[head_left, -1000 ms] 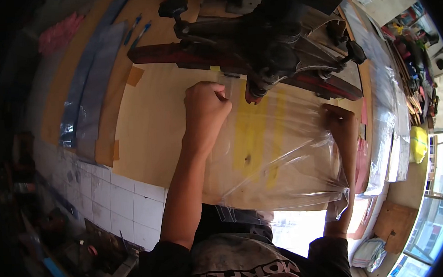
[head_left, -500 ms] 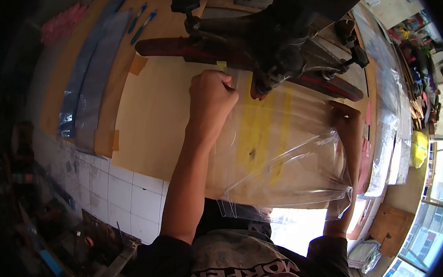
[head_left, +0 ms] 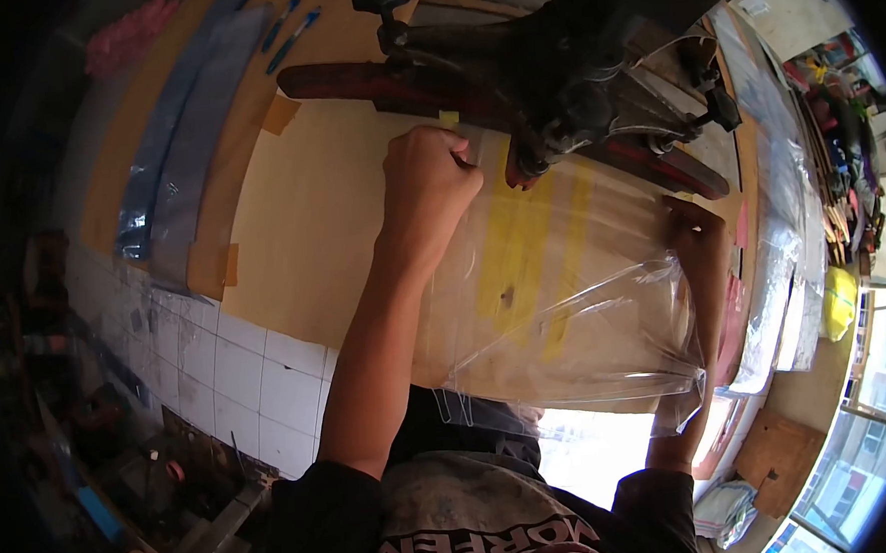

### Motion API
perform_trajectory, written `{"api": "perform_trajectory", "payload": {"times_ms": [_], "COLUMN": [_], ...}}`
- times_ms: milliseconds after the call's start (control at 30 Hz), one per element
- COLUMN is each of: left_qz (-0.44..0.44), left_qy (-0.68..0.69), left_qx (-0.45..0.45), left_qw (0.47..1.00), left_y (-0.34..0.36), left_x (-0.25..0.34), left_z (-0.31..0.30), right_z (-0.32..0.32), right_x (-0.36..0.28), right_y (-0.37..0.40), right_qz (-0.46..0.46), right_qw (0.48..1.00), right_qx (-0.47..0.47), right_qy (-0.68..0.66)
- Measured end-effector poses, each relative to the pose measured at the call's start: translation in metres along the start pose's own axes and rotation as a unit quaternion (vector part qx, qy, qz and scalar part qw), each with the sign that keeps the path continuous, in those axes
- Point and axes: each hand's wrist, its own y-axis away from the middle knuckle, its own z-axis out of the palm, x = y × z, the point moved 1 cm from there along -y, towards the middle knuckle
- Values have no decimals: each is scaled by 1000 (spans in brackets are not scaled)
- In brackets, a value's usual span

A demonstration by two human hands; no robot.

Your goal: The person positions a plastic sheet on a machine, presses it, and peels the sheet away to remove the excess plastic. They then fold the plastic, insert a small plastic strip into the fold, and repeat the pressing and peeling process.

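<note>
A sheet of thin transparent plastic (head_left: 606,318) lies over the board, creased toward its lower right corner. My left hand (head_left: 430,175) is closed in a fist at the sheet's upper left, its fingertips hidden from me. At the upper right edge, my right hand (head_left: 698,227) has its fingers bent together on the plastic, partly in shadow. Yellow tape strips (head_left: 516,243) show through the sheet. Just beyond both hands is a dark machine head (head_left: 574,99) with a long red-edged bar (head_left: 383,86) across the board.
A pale board (head_left: 299,214) is held with brown tape at its left side. Folded plastic strips (head_left: 195,139) and two blue pens (head_left: 292,42) lie farther left. White tiles (head_left: 279,395) face the near edge. More plastic sheeting (head_left: 776,219) lies at right.
The view has shifted slightly, so the machine and board sit a little higher. Both hands keep about the same place on the plastic sheet.
</note>
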Motion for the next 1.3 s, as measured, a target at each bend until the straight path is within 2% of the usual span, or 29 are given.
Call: {"api": "perform_trajectory", "payload": {"times_ms": [100,133,200,333,633,1300], "left_qz": [-16,-25,-53,-69,-63,-42], "left_qy": [23,-18,-49,-22,-35,-45], "left_qx": [-5,-20,-42,-36,-39,-23], "left_qw": [1000,999,996,997,997,998], "left_y": [0,-1,-3,-1,-2,-2], "left_x": [6,9,12,16,11,9], "left_z": [-1,-3,-2,1,0,1], "right_z": [1,0,-4,-5,-6,-9], "right_x": [1,1,-6,3,4,0], "right_y": [1,2,3,0,-3,-6], "right_qz": [-12,14,63,78,114,100], "right_qw": [999,997,996,992,990,992], "right_qx": [45,48,49,102,80,78], "right_qy": [-23,-60,-44,-11,-17,4]}}
